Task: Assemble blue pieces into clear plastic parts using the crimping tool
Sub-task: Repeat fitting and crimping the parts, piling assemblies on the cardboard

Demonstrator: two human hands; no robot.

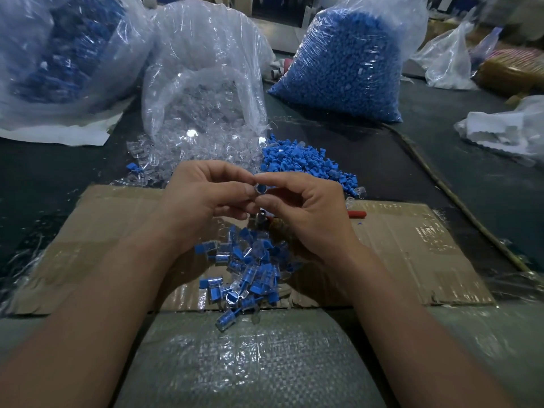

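Note:
Between thumb and fingers, my left hand (206, 195) and my right hand (303, 207) together pinch one clear plastic part with a blue piece inside it (260, 189), held above the cardboard sheet (412, 254). Under my hands a pile of assembled blue-and-clear parts (247, 269) lies on the cardboard. The crimping tool (356, 214) lies mostly hidden behind my right hand; its red handle and a metal tip show. Loose blue pieces (297, 160) and loose clear parts (188, 154) are heaped just beyond my hands.
A clear bag of clear parts (206, 83) stands open at centre back. A full bag of blue pieces (350, 63) stands to its right, another bag (59, 54) at back left. White plastic bags (506, 131) lie at right. A woven sack (250, 363) covers the near edge.

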